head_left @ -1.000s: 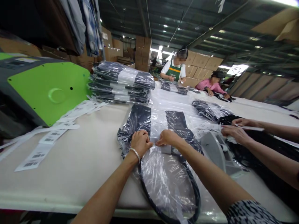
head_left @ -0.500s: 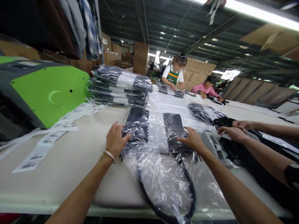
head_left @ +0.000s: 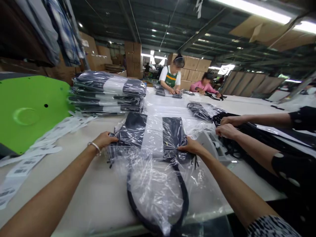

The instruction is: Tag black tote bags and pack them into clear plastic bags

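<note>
A folded dark garment in a clear plastic bag (head_left: pixel 150 138) lies on the table in front of me, its black strap loop (head_left: pixel 158 204) hanging over the near edge. My left hand (head_left: pixel 105 140), with a bangle at the wrist, grips the bag's left side. At the right side of the bag my right hand (head_left: pixel 190 146) pinches the plastic and dark fabric. Both hands are closed on the bagged garment.
A stack of bagged garments (head_left: pixel 108 93) stands behind, beside a green machine cover (head_left: pixel 29 112). White barcode tags (head_left: pixel 37 148) lie at the left. A co-worker's hands (head_left: pixel 225 126) work on dark fabric at my right. Two more people stand at the far end of the table (head_left: pixel 74 184).
My hands moved from the middle of the bag outward to its left and right sides and took hold there. The view swung to the left.
</note>
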The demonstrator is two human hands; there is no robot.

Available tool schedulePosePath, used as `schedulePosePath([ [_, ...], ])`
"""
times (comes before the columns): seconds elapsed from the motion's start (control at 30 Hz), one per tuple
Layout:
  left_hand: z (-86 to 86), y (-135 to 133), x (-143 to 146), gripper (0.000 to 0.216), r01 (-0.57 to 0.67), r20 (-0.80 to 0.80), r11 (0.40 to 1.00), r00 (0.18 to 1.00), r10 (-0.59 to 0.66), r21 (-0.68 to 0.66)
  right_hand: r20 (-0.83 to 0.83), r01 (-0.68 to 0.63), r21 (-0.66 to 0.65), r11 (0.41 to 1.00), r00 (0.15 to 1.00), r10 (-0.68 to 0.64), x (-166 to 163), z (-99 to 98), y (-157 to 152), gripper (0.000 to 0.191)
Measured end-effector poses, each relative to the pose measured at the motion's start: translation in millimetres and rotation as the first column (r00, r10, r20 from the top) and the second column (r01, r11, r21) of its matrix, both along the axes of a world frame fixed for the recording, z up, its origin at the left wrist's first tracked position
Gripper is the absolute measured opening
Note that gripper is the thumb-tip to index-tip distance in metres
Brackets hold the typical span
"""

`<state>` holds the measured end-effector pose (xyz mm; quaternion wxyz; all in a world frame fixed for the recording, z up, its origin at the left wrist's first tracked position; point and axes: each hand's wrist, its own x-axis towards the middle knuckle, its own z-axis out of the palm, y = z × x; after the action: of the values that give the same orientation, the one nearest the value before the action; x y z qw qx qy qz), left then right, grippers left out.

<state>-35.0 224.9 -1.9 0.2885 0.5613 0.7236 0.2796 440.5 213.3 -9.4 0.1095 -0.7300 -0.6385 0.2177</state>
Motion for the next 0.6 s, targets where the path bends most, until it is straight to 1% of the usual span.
schedulePosePath([
  [0.07,19.9,10,-9,0.037,-0.062,-0.118,0.996,0.991,0.069,0.057,-0.035,-0.058,-0.02,0.998,0.998,0.058,-10,4.3,-12,0.098],
  [0.1,29.5,12,-12,0.039,-0.072,-0.178,0.992,0.98,0.089,0.104,-0.086,-0.095,-0.044,0.994,0.992,0.091,-14,6.1,-18,0.099],
  [0.13,38.1,11,-12,0.043,-0.064,-0.234,0.987,0.967,0.099,0.15,-0.152,-0.131,-0.07,0.989,0.981,0.119,-17,7.8,-26,0.099],
  [0.17,45.2,6,-10,0.046,-0.027,-0.292,0.978,0.952,0.088,0.206,-0.213,-0.164,-0.085,0.983,0.967,0.143,-17,9.3,-34,0.097],
  [0.2,50.4,-3,-5,0.049,0.024,-0.343,0.969,0.937,0.064,0.247,-0.25,-0.189,-0.068,0.98,0.954,0.167,-15,10.4,-44,0.094],
  [0.23,53.6,-15,2,0.049,0.075,-0.381,0.96,0.924,0.035,0.27,-0.248,-0.206,-0.009,0.978,0.948,0.198,-11,11.0,-56,0.09],
  [0.27,54.5,-32,12,0.047,0.137,-0.409,0.948,0.913,-0.008,0.286,-0.204,-0.227,0.086,0.97,0.949,0.24,-5,10.9,-70,0.085],
  [0.3,53.4,-53,23,0.044,0.198,-0.423,0.937,0.904,-0.061,0.288,-0.12,-0.265,0.213,0.94,0.948,0.294,3,10.0,-87,0.079],
  [0.33,50.6,-78,34,0.037,0.279,-0.431,0.916,0.892,-0.135,0.29,-0.023,-0.333,0.327,0.884,0.933,0.36,12,8.0,-107,0.072],
  [0.37,46.4,-105,45,0.031,0.418,-0.424,0.846,0.867,-0.263,0.33,0.077,-0.43,0.398,0.81,0.896,0.437,20,5.0,-128,0.066],
  [0.4,41.2,-134,55,0.029,0.52,-0.409,0.773,0.835,-0.369,0.363,0.18,-0.536,0.447,0.717,0.838,0.514,28,0.6,-150,0.062],
  [0.43,35.4,-163,64,0.026,0.569,-0.393,0.731,0.813,-0.429,0.378,0.286,-0.636,0.465,0.616,0.767,0.575,34,-5.0,-173,0.06],
  [0.47,29.1,-191,73,0.024,0.604,-0.374,0.705,0.792,-0.482,0.37,0.385,-0.725,0.459,0.513,0.683,0.621,38,-12.0,-193,0.057],
  [0.5,22.6,-217,81,0.025,0.61,-0.355,0.706,0.789,-0.501,0.359,0.47,-0.795,0.441,0.417,0.6,0.648,40,-20.2,-211,0.055],
  [0.53,15.9,-238,90,0.03,0.601,-0.349,0.722,0.795,-0.496,0.343,0.531,-0.841,0.421,0.339,0.532,0.66,39,-29.3,-226,0.052],
  [0.57,9.3,-256,99,0.037,0.592,-0.353,0.737,0.799,-0.486,0.325,0.566,-0.867,0.409,0.285,0.486,0.666,37,-38.7,-237,0.049],
  [0.6,3.0,-270,109,0.047,0.58,-0.366,0.754,0.804,-0.469,0.308,0.577,-0.875,0.413,0.255,0.467,0.67,32,-48.0,-244,0.047],
])
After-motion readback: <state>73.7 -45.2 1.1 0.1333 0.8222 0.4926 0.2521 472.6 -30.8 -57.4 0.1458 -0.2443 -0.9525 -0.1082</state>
